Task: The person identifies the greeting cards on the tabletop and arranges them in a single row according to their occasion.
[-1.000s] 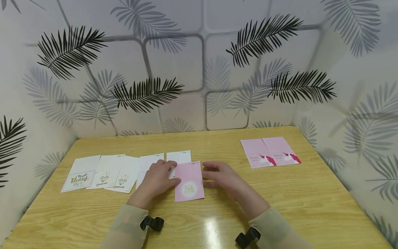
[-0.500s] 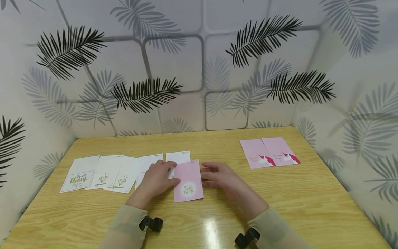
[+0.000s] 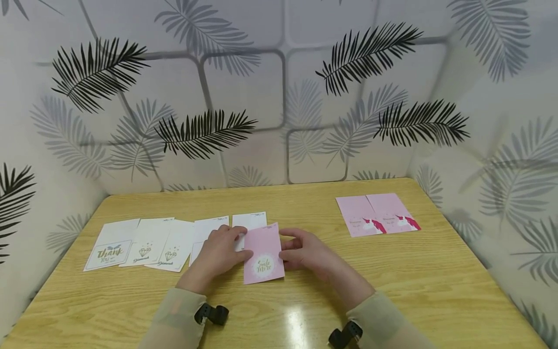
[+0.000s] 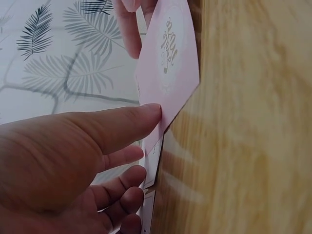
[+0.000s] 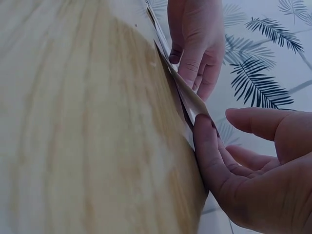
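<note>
A pink greeting card [image 3: 263, 247] with "Smile More" on a round white patch lies between the hands, close over the wooden table. My left hand [image 3: 223, 252] pinches its left edge; the thumb [image 4: 146, 117] is on the printed face and the other fingers reach towards its far side. My right hand [image 3: 307, 252] is at the right edge. In the right wrist view one fingertip [image 5: 202, 129] touches the card's underside, while another digit stays off it. The card tilts a little, its right edge raised.
To the left, white cards with diamond prints [image 3: 146, 242] and a "Thank You" card [image 3: 109, 247] lie in a row. Another white card [image 3: 250, 220] is partly behind the pink one. Two pink unicorn cards [image 3: 378, 215] lie at the back right. A leaf-patterned wall [image 3: 305, 121] borders the table.
The right hand's fingers have closed in on the pink card's right edge. The card has tipped slightly, making its print easier to read. The left hand has barely moved.
</note>
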Action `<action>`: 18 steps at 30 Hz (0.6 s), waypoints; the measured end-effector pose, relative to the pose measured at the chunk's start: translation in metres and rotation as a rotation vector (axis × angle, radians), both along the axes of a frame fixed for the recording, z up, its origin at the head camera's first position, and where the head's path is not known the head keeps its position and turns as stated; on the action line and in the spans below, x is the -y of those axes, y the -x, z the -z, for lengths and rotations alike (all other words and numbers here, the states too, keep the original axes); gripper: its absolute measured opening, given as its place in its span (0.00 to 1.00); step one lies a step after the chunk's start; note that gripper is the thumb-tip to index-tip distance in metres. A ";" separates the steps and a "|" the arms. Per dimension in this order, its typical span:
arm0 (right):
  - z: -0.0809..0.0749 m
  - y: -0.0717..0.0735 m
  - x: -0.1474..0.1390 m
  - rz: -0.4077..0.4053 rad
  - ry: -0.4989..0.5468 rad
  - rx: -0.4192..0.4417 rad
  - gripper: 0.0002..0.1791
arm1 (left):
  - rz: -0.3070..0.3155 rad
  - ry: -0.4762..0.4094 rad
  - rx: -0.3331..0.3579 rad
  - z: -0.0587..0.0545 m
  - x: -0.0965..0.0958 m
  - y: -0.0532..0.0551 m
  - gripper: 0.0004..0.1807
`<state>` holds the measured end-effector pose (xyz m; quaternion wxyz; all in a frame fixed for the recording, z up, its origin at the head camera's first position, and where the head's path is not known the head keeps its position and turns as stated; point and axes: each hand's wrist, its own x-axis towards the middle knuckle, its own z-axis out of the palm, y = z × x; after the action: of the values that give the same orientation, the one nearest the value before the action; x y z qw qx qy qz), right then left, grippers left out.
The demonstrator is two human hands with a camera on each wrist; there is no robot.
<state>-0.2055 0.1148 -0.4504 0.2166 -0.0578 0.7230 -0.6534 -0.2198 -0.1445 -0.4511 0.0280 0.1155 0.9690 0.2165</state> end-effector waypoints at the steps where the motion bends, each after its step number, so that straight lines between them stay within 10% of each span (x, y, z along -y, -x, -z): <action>1: 0.000 0.000 0.001 -0.002 -0.007 -0.006 0.38 | -0.004 -0.007 0.003 -0.001 0.000 0.000 0.31; 18: -0.004 -0.001 -0.003 0.069 0.021 -0.052 0.40 | -0.084 -0.214 0.036 -0.013 0.000 -0.001 0.28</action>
<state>-0.2044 0.1182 -0.4466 0.1745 -0.0519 0.7230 -0.6664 -0.2191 -0.1448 -0.4377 0.0237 0.0732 0.9437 0.3218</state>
